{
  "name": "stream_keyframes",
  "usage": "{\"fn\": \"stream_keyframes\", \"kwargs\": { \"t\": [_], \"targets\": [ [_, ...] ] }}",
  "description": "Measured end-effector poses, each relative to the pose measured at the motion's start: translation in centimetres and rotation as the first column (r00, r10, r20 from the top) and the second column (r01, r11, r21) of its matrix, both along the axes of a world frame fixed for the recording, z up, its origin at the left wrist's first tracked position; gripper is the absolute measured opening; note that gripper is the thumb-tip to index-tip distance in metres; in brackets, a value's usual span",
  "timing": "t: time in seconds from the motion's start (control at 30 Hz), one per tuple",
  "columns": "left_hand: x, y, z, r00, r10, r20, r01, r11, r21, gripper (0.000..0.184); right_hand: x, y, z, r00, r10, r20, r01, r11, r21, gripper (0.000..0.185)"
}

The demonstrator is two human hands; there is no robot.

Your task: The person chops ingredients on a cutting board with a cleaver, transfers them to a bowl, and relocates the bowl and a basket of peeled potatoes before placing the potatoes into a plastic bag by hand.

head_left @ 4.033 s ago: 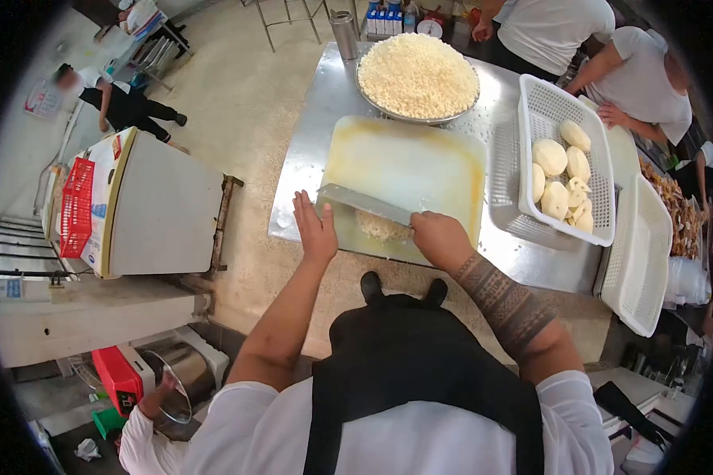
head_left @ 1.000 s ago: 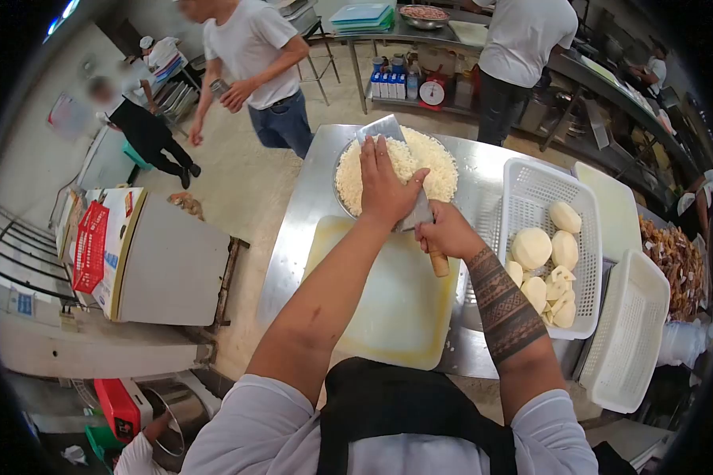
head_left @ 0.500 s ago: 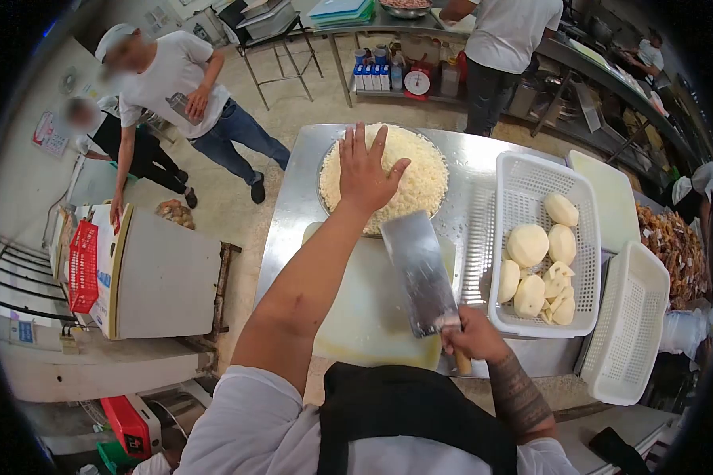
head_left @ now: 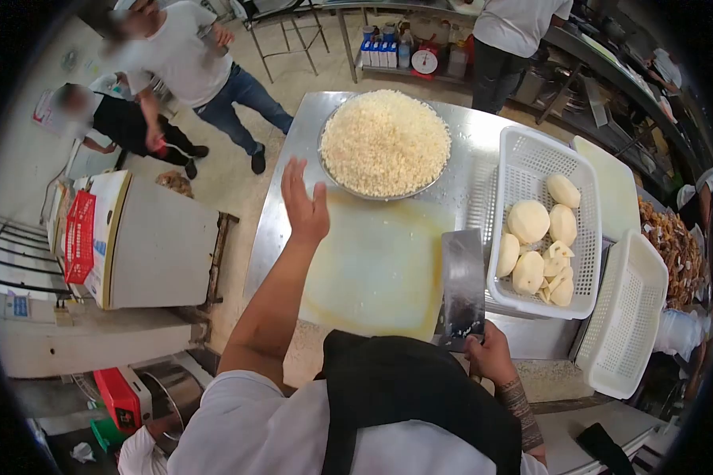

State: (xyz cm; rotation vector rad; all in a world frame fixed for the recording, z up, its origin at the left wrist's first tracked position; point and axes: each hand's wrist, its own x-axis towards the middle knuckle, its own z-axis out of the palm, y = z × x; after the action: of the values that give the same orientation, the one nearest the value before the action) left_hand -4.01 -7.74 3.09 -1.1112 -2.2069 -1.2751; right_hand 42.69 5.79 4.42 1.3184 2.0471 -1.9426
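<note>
My right hand (head_left: 489, 353) is closed round the handle of a broad cleaver (head_left: 462, 283), whose blade points away from me over the right edge of the cutting board (head_left: 372, 261). Above the board's left edge, my left hand (head_left: 305, 203) is open and holds nothing, fingers spread. Finely chopped pale pieces (head_left: 385, 142) are heaped in a round metal bowl (head_left: 362, 192) at the far end of the board. To the right, a white perforated basket (head_left: 545, 141) holds several peeled pale vegetables (head_left: 528, 222), some of them cut.
The steel table (head_left: 474, 119) lies under board, bowl and basket. Beyond the basket are a second white basket (head_left: 626, 313) and a pale board (head_left: 608, 186). A white chest (head_left: 162, 245) stands left. Two people (head_left: 186, 55) are at the far left, another (head_left: 515, 28) beyond the table.
My left hand has moved off the heap, back and left. My right hand has drawn the cleaver right and nearer me, its blade now upright in view. The person at left has shifted right.
</note>
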Motion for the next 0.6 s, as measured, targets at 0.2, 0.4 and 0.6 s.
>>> {"fn": "stream_keyframes", "kwargs": {
  "t": [0.2,0.4,0.6],
  "targets": [
    [8.7,-13.0,-7.7,0.973,0.215,0.08,-0.132,0.807,-0.576,0.074,-2.1,-1.5,2.1,0.978,0.089,0.191,-0.199,0.685,0.701,0.016],
    [15.3,-11.8,-8.4,0.916,0.375,0.145,-0.219,0.768,-0.602,0.091,-8.1,-0.3,-1.6,0.937,0.158,0.312,-0.346,0.547,0.763,0.02],
    [14.4,-13.4,-9.0,0.911,0.239,0.335,-0.164,0.958,-0.236,0.079,-14.7,-1.1,-2.6,0.836,0.484,0.26,-0.458,0.351,0.817,0.015]
  ]
}}
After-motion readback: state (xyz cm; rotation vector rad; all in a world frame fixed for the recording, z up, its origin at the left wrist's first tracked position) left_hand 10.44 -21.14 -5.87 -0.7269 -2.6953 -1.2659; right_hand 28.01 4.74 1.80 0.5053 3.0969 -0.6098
